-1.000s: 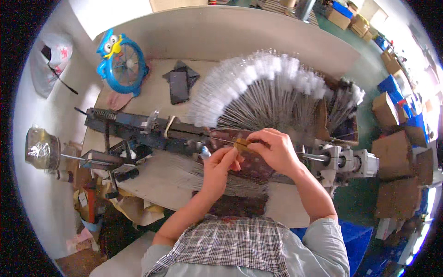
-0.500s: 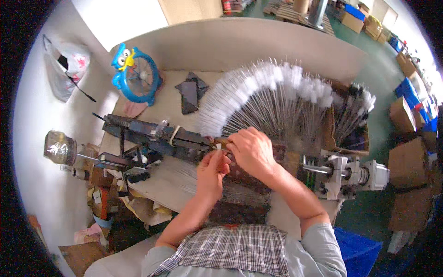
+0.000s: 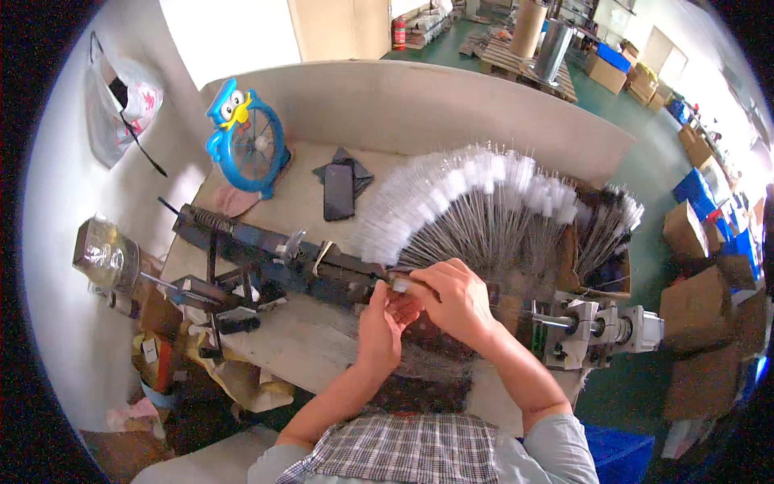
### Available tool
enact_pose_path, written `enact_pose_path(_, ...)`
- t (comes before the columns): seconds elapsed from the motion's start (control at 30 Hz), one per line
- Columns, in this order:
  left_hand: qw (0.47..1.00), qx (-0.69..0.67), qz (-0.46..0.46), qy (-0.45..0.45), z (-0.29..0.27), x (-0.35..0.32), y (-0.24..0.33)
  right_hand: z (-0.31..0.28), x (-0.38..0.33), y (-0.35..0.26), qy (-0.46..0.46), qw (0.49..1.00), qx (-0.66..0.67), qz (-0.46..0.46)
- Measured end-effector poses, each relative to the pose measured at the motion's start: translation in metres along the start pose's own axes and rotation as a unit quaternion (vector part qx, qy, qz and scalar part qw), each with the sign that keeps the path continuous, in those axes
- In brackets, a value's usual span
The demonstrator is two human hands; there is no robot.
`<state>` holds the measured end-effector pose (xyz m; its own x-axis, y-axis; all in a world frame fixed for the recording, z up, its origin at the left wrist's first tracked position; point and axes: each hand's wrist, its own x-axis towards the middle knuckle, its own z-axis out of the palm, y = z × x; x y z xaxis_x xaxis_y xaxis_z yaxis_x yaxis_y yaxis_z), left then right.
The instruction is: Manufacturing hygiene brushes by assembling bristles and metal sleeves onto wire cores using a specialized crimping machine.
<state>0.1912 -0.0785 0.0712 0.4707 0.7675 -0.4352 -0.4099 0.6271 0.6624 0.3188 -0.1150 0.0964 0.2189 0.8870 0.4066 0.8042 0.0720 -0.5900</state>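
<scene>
Both hands meet at the right end of a long dark metal machine (image 3: 322,262) on the bench. My right hand (image 3: 458,297) comes from the right, its fingers pinched around a small white piece (image 3: 401,284) whose exact kind I cannot make out. Just below it, my left hand (image 3: 382,329) has its thumb raised and its fingers curled; what they grip is hidden. Behind the hands, many thin wire brushes with white bristle heads (image 3: 451,189) lie fanned out, their stems pointing toward me. Loose wires (image 3: 427,359) lie in front of the hands.
A blue cartoon-bird fan (image 3: 250,145) and a dark phone (image 3: 339,192) are at the back left. To the right are a box of black and white brushes (image 3: 601,242) and a metal spindle unit (image 3: 592,329). A low panel (image 3: 435,101) borders the bench's back.
My head view has tilted up, so the bench sits lower. The small white piece, earlier at my left thumb tip, is now at my right fingertips.
</scene>
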Motion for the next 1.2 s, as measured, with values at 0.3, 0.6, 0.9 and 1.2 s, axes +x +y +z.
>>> enact_pose_path(0.3, 0.997, -0.074, 0.033, -0.015, -0.002, 0.003, -0.011, 0.014, -0.011, -0.010, 0.091, 0.987, -0.120, -0.055)
enact_pose_path(0.6, 0.994, -0.066, 0.084, 0.019, 0.002, 0.004, -0.015, 0.000, -0.015, 0.003, 0.078, 0.986, -0.088, -0.115)
enact_pose_path(0.9, 0.994, -0.067, 0.088, 0.013, -0.003, 0.008, -0.019, 0.004, -0.012, -0.007, 0.058, 0.994, -0.050, -0.081)
enact_pose_path(1.2, 0.989, -0.134, 0.052, 0.014, 0.002, 0.003, -0.012, 0.010, -0.016, -0.007, 0.086, 0.992, -0.066, -0.064)
